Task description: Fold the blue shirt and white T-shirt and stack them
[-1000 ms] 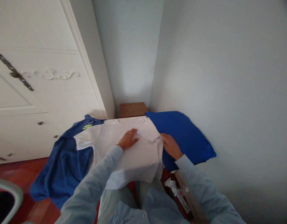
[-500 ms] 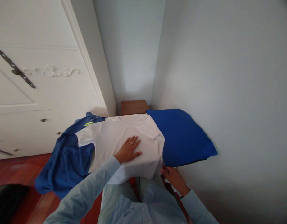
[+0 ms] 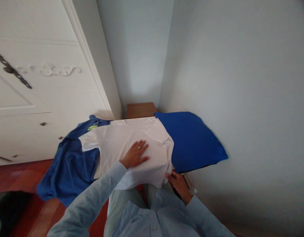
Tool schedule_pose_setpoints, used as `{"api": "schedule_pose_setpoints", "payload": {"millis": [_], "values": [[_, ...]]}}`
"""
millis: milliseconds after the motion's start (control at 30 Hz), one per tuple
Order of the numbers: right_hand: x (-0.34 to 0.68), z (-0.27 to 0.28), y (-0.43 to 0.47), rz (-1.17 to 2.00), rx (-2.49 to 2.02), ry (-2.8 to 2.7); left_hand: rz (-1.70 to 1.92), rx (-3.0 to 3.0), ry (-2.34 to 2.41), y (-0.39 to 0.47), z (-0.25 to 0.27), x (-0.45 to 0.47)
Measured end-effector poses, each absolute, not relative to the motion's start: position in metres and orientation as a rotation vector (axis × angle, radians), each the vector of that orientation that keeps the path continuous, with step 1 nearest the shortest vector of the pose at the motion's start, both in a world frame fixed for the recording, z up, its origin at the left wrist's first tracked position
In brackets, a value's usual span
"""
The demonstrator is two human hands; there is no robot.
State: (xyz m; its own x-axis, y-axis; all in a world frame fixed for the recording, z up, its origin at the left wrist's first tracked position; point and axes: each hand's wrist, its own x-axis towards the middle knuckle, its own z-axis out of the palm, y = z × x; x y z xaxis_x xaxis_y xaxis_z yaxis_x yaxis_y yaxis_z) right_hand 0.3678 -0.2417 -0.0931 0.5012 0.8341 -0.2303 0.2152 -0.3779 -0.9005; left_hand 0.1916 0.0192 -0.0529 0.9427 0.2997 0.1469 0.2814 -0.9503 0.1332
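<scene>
Head view, and the right hand point(image 3: 179, 186) has just left the sleeve for the near right corner of the white T-shirt point(image 3: 114, 141)! Its fingers curl in against the hem there; whether they're clamped on the cloth, I cannot tell. Left hand point(image 3: 134, 155) now, slid a little nearer the wearer's body: palm down on the shirt's middle, fingers slightly apart, thumb out wide, pressing rather than gripping, by the look of it. What does that shift mean? The right sleeve lies folded in over the front with no hand on it, so the work seems to have passed to the lower edge. The shirt itself is spread between a dark blue garment point(image 3: 70, 164), which its left sleeve overlaps, and a bright blue cloth point(image 3: 191, 141) on the right. Any writing? None readable, no brand either; just yellow-green stripes point(image 3: 92, 127) on that dark garment.
</scene>
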Motion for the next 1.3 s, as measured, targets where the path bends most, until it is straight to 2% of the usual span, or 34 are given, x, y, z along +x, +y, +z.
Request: {"api": "schedule_pose_setpoints", "payload": {"millis": [100,233,600,833,1000,1133,1300], "values": [[0.375,-0.068,-0.265,1.066,-1.768,-0.816,0.242,2.990,0.457,0.017,-0.050,0.192],[0.391,-0.045,-0.292,0.939,-1.743,-0.676,0.218,2.983,0.470,0.016,-0.047,0.193],[0.404,-0.055,-0.298,0.966,-1.551,-0.345,0.219,2.922,0.422,0.023,-0.049,0.191],[0.431,-0.072,-0.302,0.976,-1.913,-0.615,0.151,2.879,0.455,0.021,-0.046,0.191],[0.445,-0.049,-0.295,0.673,-2.138,-0.824,0.223,2.845,0.510,0.026,-0.030,0.169],[0.444,-0.002,-0.272,0.647,-2.091,-1.005,0.410,2.821,0.833,0.057,-0.010,0.125],[0.415,0.046,-0.217,0.665,-1.887,-1.246,0.546,2.422,1.675,0.119,0.014,0.049]]}}
